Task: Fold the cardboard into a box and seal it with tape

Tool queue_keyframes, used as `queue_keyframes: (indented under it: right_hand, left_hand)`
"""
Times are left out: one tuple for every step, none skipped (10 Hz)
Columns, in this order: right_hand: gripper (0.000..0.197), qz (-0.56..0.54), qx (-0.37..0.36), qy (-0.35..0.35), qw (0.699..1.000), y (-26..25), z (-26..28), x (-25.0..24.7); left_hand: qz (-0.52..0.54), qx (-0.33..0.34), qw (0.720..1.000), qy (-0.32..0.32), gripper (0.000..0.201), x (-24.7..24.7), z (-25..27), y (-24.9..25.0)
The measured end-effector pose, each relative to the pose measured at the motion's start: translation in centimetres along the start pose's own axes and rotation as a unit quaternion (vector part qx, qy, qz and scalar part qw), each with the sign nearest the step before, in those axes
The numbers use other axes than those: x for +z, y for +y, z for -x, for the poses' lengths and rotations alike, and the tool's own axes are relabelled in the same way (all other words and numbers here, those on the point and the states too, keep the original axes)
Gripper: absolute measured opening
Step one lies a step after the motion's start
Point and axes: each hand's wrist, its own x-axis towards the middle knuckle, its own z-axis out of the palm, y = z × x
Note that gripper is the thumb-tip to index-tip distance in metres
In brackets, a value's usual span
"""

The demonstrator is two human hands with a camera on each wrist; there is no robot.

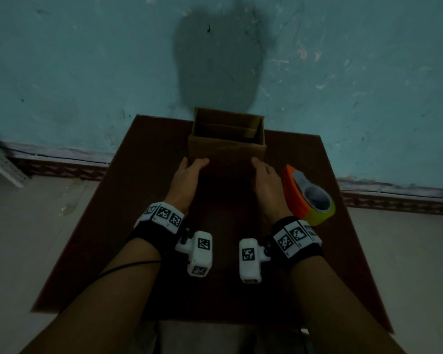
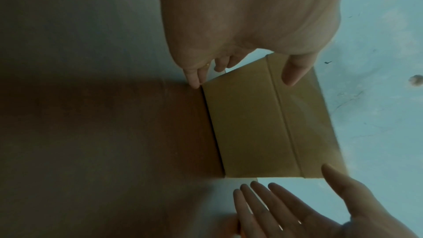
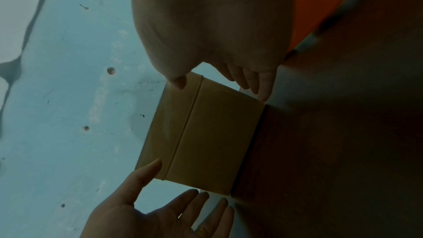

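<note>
At the far middle of the dark brown table (image 1: 149, 251), against the teal wall (image 1: 87, 60), the cardboard box (image 1: 226, 152) stands upright with its top open, flanked by the left hand (image 1: 189, 172) and right hand (image 1: 265, 175), fingers straight and spread against its sides, the orange tape dispenser (image 1: 307, 195) lying just right.

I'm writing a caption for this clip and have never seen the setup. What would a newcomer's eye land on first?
First the orange tape dispenser with its yellow-green roll, the one bright thing in a dim scene, lying at the right of the dark brown table. Next the open-topped cardboard box standing at the table's far edge by the teal wall, with the left hand and right hand at its near corners, fingers straight.
</note>
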Motion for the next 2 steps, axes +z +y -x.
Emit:
queue_keyframes:
  right_hand:
    - [0.068,0.029,-0.053,0.025,0.998,-0.8,1.7,-0.9]
    - [0.054,0.027,-0.075,0.051,0.996,-1.5,2.8,-1.3]
  left_hand:
    - [0.002,-0.009,1.0,0.009,0.099,-0.2,0.7,-0.2]
    - [0.004,-0.009,0.999,0.031,0.111,-0.8,0.9,-0.4]
